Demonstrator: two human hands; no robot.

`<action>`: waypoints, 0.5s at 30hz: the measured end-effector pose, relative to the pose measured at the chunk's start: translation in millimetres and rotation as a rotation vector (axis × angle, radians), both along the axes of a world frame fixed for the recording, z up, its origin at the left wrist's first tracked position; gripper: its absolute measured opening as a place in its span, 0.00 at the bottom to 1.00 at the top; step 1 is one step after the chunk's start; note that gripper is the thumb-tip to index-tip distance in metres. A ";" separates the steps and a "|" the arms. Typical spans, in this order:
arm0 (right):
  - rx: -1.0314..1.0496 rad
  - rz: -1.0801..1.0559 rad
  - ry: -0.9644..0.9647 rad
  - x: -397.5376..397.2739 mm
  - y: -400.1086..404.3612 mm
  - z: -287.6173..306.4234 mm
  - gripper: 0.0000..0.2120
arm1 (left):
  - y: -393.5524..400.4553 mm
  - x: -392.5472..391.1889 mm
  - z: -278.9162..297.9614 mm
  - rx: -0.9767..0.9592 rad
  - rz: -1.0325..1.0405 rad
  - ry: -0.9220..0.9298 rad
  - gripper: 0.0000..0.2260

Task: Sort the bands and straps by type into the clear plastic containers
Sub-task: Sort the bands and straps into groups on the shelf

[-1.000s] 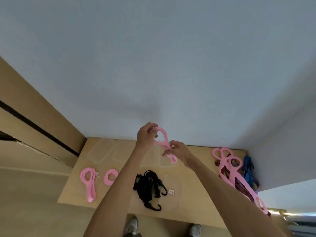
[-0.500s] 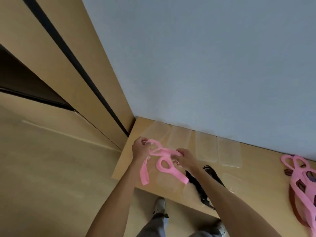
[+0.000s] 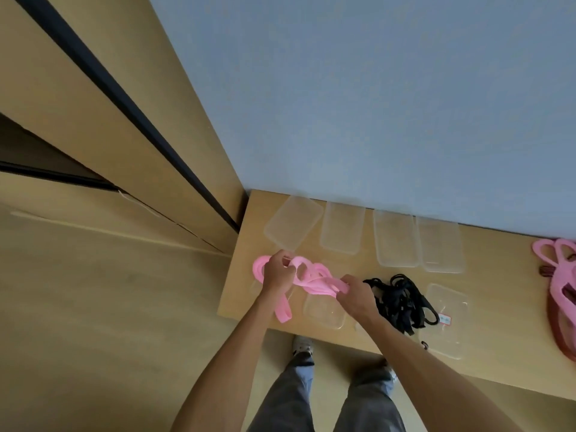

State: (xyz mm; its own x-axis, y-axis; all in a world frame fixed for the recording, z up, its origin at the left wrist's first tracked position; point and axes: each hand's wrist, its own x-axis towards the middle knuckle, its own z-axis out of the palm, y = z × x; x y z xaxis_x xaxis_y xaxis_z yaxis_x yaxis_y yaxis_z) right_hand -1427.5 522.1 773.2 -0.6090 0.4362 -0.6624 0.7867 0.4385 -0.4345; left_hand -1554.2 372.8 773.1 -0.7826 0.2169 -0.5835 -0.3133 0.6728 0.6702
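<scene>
1. I have both hands on the pink bands (image 3: 314, 280): the left hand (image 3: 277, 275) has its fingers clamped round the looped end, and the right hand (image 3: 357, 296) pinches the other end, fingers closed on it. The bundle is stretched between them, just above the tabletop (image 3: 498, 363).
2. One pink tail (image 3: 282, 310) hangs down below my left fingers, close to the tabletop's near edge. I would gather that first, since I judge it could drag or snag when I lower the bundle.
3. Directly below my right fingers sits a clear container (image 3: 324, 310); I take this as the likely drop spot, though another may lie under my left hand, which I cannot tell.
4. To do it well, I would bring my hands together so the loops fold, then lower and let go only when the whole bundle is inside the rim.
5. The black straps (image 3: 402, 299) lie just right of my right fingers, touching a flat clear lid or tray (image 3: 448, 335); I keep the pink clear of them.
6. Four empty clear containers (image 3: 343, 227) wait beyond my fingers, by the wall, and more pink bands (image 3: 558, 275) lie far to the right.
</scene>
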 end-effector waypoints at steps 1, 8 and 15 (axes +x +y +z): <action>0.011 0.001 -0.013 4.5 2.5 -1.7 0.10 | 5.2 2.2 -3.5 -0.005 -0.036 -0.006 0.12; 0.085 0.088 -0.046 22.7 6.8 -9.8 0.16 | 20.5 21.1 -19.7 -0.062 -0.256 0.027 0.07; 0.182 0.104 0.096 31.3 21.0 -0.2 0.23 | 34.7 26.0 -6.4 -0.244 -0.220 0.248 0.10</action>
State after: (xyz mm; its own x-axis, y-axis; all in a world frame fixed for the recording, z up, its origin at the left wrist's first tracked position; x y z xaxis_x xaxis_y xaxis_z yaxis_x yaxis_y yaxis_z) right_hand -1396.1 543.0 773.0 -0.7134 0.4745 -0.5157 0.6920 0.5934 -0.4112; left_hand -1528.2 407.5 766.8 -0.8564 0.2731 -0.4382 0.0066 0.8544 0.5196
